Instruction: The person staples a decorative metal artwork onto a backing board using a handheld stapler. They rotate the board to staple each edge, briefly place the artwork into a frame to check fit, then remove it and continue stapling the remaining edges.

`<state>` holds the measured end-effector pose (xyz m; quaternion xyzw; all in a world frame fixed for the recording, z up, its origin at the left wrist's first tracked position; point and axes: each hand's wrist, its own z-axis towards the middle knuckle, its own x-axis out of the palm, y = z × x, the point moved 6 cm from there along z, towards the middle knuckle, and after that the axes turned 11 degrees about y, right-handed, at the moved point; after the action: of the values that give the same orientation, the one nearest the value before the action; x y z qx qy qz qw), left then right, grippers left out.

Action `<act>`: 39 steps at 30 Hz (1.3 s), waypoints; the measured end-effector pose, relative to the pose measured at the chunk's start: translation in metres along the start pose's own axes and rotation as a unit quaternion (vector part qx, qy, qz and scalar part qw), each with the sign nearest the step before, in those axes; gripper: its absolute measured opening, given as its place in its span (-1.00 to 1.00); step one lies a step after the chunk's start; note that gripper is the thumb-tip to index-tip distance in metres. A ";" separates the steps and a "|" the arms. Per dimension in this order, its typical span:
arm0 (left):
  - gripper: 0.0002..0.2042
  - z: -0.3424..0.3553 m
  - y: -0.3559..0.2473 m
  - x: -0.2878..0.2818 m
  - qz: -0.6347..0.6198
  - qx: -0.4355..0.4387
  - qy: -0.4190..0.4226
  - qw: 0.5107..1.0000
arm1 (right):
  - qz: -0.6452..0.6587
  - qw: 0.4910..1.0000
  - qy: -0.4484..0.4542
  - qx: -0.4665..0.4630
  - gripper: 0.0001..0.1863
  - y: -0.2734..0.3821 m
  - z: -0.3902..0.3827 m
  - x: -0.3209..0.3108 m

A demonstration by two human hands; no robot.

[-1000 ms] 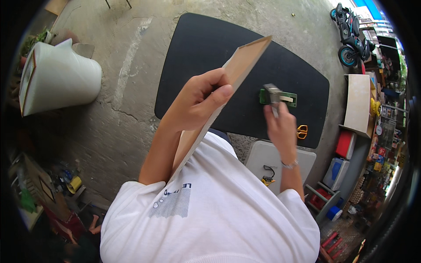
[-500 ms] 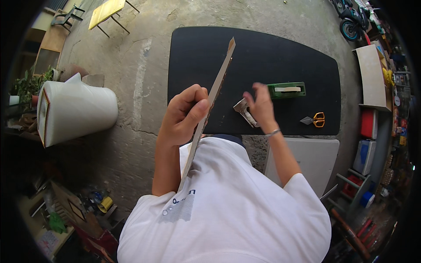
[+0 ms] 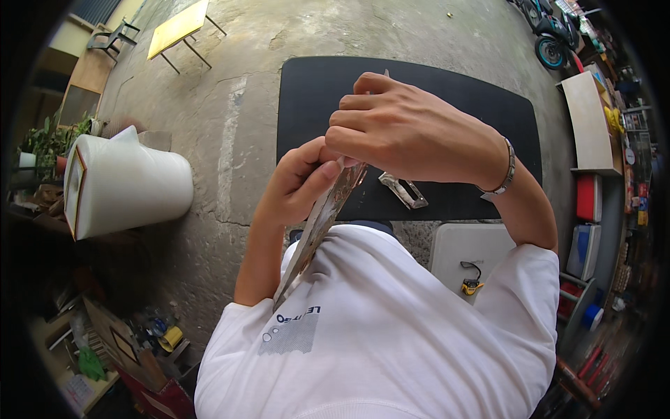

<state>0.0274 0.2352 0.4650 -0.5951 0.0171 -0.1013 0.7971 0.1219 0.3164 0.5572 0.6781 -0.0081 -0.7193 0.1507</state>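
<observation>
Pinching thin board (image 3: 322, 216), tilted on edge across near edge of black table (image 3: 307, 98), between thumb and fingers of left hand (image 3: 300, 184). Reaching over board's upper part with right hand (image 3: 412, 129); cannot tell whether pinching anything, as seen only from back. Apparently mid-step, working at board's edge two-handed; next calls for firm left pinch. Note silver hand tool (image 3: 398, 188) lying loose by table's near edge.
</observation>
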 end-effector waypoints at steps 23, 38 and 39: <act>-0.78 -0.095 -0.024 -0.184 0.249 -0.230 -0.162 0.927 | 0.333 0.905 -0.078 0.252 -0.88 -0.161 -0.017 0.047; -0.73 -0.090 -0.127 -0.183 0.358 -0.321 -0.172 0.860 | 0.481 0.860 -0.061 0.160 -0.79 -0.181 0.047 0.116; -0.73 -0.093 -0.129 -0.179 0.368 -0.318 -0.174 0.856 | 0.461 0.872 -0.065 0.152 -0.79 -0.180 0.050 0.114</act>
<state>-0.1801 0.1448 0.5439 -0.7742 0.1274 0.3158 0.5335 0.0324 0.4527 0.4117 0.5634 -0.4392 -0.6003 0.3596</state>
